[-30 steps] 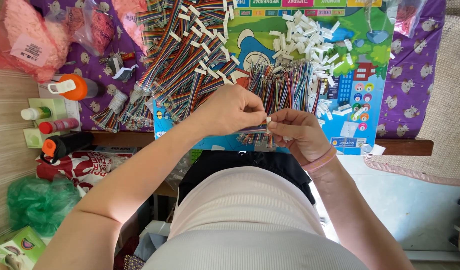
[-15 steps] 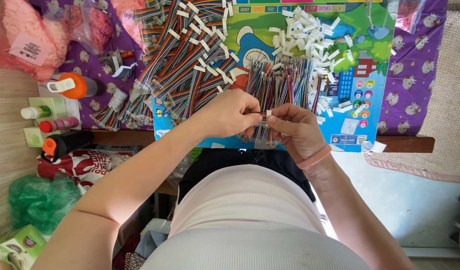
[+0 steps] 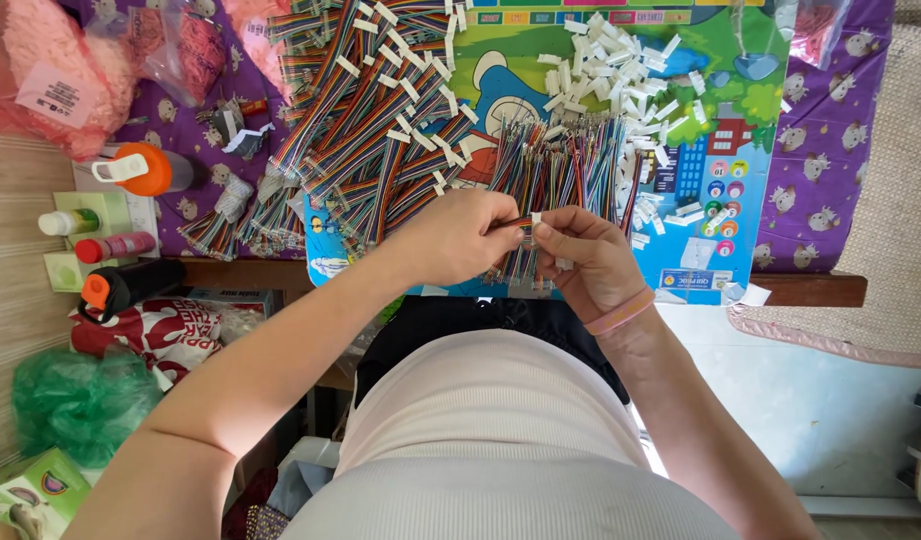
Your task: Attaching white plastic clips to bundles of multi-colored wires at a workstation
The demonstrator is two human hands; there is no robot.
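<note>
Head view, both hands (image 3: 529,245) pinching a small white connector (image 3: 537,217) and wire (image 3: 511,224) between fingertips.

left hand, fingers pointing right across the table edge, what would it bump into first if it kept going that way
The left hand would meet the right hand almost at once: their fingertips nearly touch around a small white connector and a thin wire end. Depth looks about equal, though one view cannot confirm it.

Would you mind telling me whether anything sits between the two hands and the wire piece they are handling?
Nothing visible does: the left hand and right hand already pinch the wire piece between their fingertips.
</note>
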